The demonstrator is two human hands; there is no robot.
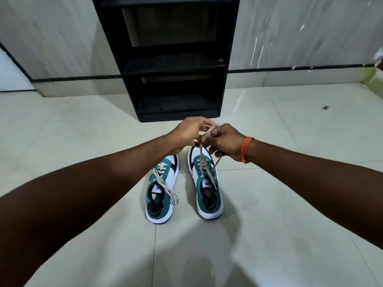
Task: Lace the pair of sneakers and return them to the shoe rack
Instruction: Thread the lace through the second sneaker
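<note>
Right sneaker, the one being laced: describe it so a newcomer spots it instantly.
Start at the black shoe rack against the wall; two teal-and-white sneakers sit on the tiled floor before it. The right sneaker lies under both hands, its laces pulled up taut, while the left sneaker has loose laces draped across it.

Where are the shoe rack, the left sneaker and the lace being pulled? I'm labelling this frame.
shoe rack (pixel 175 65): head view, front edge of its middle shelf.
left sneaker (pixel 159 201): head view, teal side by the collar.
lace (pixel 201 154): head view, strand rising from the right sneaker to the hands.
</note>
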